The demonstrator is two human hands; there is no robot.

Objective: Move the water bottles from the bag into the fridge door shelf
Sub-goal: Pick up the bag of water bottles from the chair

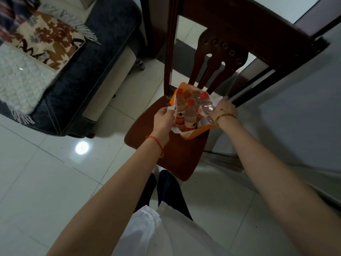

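Observation:
An orange and white plastic bag (195,134) sits on the seat of a dark wooden chair (166,145). Inside it stand several clear water bottles (190,115) with red caps and red labels. My left hand (164,119) pinches the bag's white left rim and pulls it aside. My right hand (226,109) grips the bag's right edge, next to a bottle lying tilted against it. The bag's mouth is held wide between both hands. No fridge door shelf shows in this view.
A dark sofa (83,74) with a patterned blanket and a white quilted cover stands at the left. A grey-white appliance face (295,117) fills the right side. The chair's carved backrest (221,52) rises behind the bag. The floor (55,172) is glossy white tile.

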